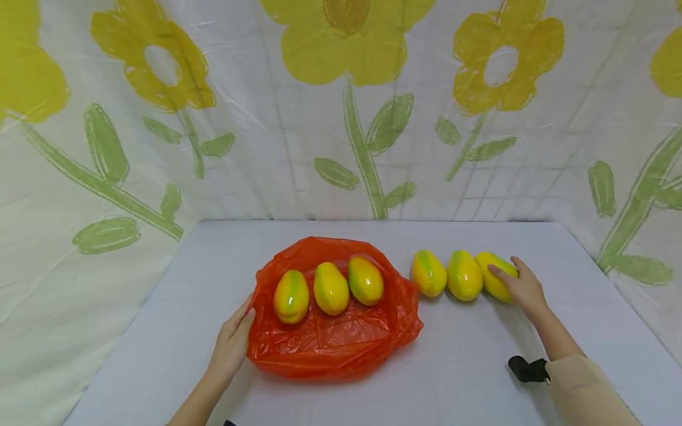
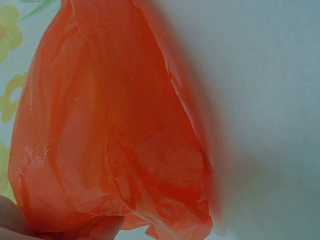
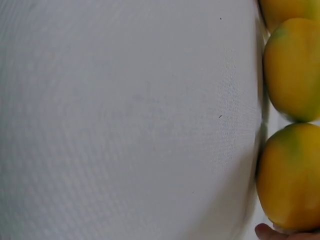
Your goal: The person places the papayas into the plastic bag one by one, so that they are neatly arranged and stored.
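A red plastic bag lies spread on the table with its mouth facing up. Inside it rest three glossy yellow papayas with green streaks: a left one, a middle one and a right one. My left hand grips the bag's left edge; the left wrist view shows the red film close up. Right of the bag, two more papayas stand in a row. At the row's right end, my right hand holds another papaya between thumb and fingers.
A white table carries everything. Behind it hangs a pale curtain printed with yellow flowers. A black device is attached near the right sleeve.
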### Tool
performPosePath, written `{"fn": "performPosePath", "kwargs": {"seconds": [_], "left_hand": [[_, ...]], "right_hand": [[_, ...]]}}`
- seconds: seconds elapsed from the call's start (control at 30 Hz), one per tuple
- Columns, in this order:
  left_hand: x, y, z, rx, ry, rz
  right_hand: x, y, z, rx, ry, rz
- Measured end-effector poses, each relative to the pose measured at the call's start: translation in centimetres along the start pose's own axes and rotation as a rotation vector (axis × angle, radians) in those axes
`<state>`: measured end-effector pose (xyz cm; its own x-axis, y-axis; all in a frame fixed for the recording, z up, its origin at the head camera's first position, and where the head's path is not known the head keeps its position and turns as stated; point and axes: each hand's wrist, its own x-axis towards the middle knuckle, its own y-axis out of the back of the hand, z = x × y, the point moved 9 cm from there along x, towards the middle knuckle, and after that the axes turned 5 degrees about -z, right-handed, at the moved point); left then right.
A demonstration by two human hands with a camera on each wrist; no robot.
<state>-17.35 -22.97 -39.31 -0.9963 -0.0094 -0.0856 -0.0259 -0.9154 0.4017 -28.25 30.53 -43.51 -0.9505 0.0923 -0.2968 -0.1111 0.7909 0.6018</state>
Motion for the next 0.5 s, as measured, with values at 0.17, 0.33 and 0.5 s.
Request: {"fn": "performPosePath", "kwargs": {"seconds": [0.17, 0.33, 0.5], "left_hand": [[0.03, -0.02, 0.01, 0.006, -0.010, 0.001], [-0.01, -0.01, 0.14, 0.005, -0.005, 0.001], [0.00, -0.05, 0.11, 0.001, -0.001, -0.002]], "right_hand": [[0.19, -0.13, 0.27, 0.036, 0.003, -0.022], [0.34, -0.11, 0.55, 0.035, 0.013, -0.026], [0.20, -0.02, 0.69, 0.040, 0.016, -0.014]]}}
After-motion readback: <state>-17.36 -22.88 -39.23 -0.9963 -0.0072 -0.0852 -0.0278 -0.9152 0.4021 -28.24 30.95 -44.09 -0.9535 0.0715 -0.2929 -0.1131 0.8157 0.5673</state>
